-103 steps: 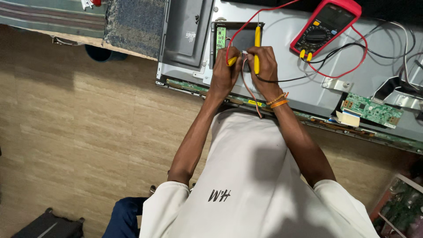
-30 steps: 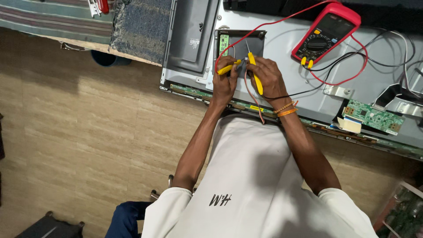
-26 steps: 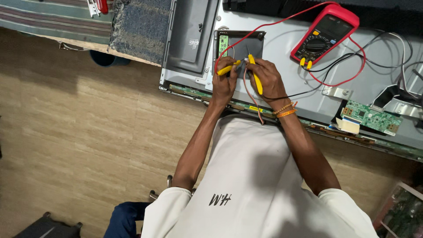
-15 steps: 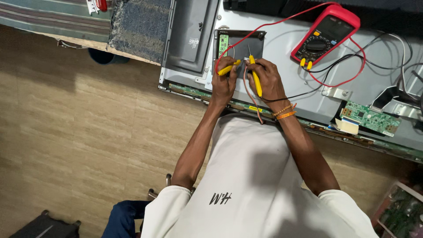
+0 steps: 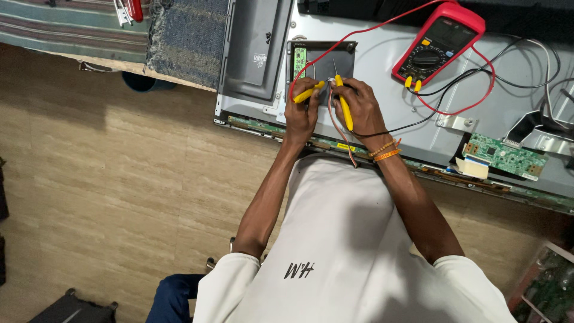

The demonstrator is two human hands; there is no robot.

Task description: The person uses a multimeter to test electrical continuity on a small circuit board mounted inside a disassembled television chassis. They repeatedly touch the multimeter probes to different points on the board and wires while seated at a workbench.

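My left hand (image 5: 301, 110) grips a yellow test probe (image 5: 308, 93) that lies almost level, its tip pointing right. In my right hand (image 5: 359, 104) is a second yellow probe (image 5: 343, 105), held more upright with its metal tip up. Both tips meet over a small dark board (image 5: 326, 63) mounted on the grey metal back of an opened flat screen (image 5: 382, 90). A red lead and a black lead run from the probes to a red multimeter (image 5: 437, 40) at the upper right. Orange bands sit on my right wrist.
A green circuit board (image 5: 505, 157) with a white ribbon cable lies on the panel at the right. A dark grey cover plate (image 5: 254, 54) is left of the small board. A blue woven mat (image 5: 186, 37) and striped cloth are at the upper left. Tan floor lies below left.
My left hand's probe has swung from upright to nearly level since the oldest frame. Both hands have stayed over the small dark board, with only slight shifts in the last second.
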